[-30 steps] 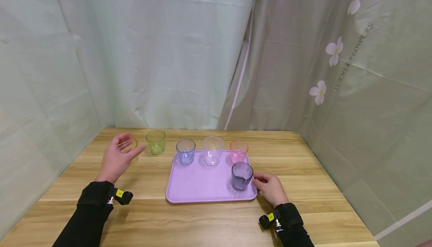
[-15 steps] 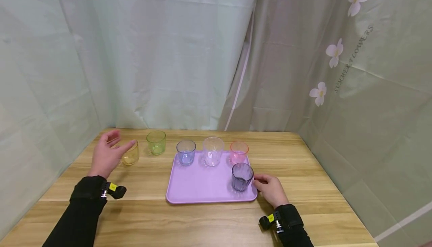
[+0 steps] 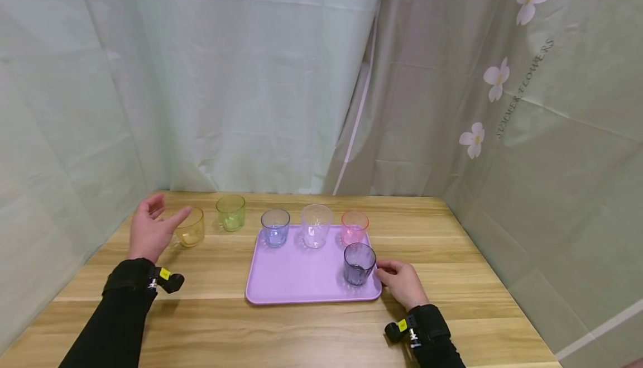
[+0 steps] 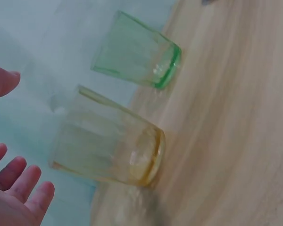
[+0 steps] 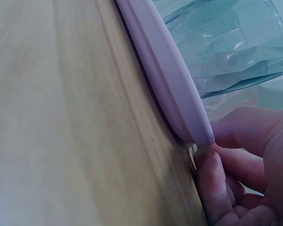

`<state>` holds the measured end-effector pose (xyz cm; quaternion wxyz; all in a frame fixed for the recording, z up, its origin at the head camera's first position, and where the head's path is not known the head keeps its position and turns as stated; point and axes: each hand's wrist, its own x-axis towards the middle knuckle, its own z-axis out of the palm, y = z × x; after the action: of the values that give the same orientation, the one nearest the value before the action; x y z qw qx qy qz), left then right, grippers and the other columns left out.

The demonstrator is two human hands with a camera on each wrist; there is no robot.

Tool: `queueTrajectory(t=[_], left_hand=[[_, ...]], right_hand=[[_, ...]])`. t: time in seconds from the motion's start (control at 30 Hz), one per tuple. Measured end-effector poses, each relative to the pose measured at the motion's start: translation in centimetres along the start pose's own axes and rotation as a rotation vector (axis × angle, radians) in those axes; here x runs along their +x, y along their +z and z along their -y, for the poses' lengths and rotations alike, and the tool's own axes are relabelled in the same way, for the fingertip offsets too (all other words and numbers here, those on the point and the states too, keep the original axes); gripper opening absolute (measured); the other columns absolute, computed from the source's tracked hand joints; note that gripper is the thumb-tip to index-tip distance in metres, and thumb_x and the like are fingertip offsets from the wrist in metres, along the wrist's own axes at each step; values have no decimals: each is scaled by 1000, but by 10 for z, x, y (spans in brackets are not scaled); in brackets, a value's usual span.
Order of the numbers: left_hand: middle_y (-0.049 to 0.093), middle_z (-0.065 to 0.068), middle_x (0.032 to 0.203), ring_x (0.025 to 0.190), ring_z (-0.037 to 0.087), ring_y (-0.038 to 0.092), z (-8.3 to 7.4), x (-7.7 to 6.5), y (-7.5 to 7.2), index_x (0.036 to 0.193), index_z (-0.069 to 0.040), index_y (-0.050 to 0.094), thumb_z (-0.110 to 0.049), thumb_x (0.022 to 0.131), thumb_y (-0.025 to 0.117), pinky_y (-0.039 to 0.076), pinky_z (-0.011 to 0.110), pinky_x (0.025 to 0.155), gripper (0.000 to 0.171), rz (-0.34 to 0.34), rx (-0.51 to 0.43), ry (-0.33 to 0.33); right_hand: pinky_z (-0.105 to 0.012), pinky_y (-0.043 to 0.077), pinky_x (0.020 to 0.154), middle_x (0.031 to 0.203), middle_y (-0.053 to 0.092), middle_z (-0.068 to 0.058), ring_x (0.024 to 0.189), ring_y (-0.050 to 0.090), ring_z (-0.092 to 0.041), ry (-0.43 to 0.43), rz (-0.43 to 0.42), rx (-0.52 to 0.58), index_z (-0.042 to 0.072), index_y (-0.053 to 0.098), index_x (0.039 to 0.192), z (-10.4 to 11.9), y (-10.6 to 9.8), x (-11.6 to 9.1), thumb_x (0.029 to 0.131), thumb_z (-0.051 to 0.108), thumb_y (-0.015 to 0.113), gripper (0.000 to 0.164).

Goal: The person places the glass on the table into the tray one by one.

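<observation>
One yellow glass (image 3: 193,235) upright on the wooden table (image 3: 321,334), left of the purple tray (image 3: 291,278), green glass (image 3: 231,214) near it. Left hand (image 3: 150,233) just beside the yellow glass: thumb and fingers well apart, nothing held. Left wrist view is blurry, but it seems to show a gap, no contact. My read: pre-grasp step; next move calls for bringing thumb and fingers in round its wall without knocking the green glass. Tray carries blue glass (image 3: 275,229), clear glass (image 3: 316,227), pink glass (image 3: 354,229) along the far edge, smoky glass (image 3: 358,266) near right. Right hand (image 3: 403,284): fingertips together, pinching the tray's right rim.
</observation>
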<state>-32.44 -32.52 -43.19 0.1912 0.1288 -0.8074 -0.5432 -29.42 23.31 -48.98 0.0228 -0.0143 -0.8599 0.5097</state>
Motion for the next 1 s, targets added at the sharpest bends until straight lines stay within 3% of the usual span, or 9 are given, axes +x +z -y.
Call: queueTrajectory(t=[0.17,0.4,0.8,1.0], left_hand=[[25,26,178,162,48,29,9,2,0,173,-2,19,-50,102,76,32,61,133,103,23,4,-3],[13,30,181,165,54,20,22,1,6,174,1,6,-52,101,77,26,72,131,115,108,29,2],[7,39,178,166,58,11,39,2,20,173,5,0,-46,99,81,19,73,133,120,147,36,-8],[13,41,175,163,59,17,44,2,25,173,4,-2,-44,100,80,21,74,132,120,159,47,-20]], right_hand=[[-26,60,78,112,80,-15,97,73,-19,9,1,-2,-6,77,125,3,-2,-1,102,7,72,27],[-24,58,75,108,80,-14,94,73,-18,4,-2,-3,-7,77,124,4,-1,-3,101,7,73,27],[-26,58,76,109,79,-14,93,75,-20,8,4,-10,-6,77,125,2,-1,-2,102,10,73,28],[-28,59,78,110,79,-14,94,75,-20,10,4,-14,-6,77,125,3,-1,-3,102,10,73,28]])
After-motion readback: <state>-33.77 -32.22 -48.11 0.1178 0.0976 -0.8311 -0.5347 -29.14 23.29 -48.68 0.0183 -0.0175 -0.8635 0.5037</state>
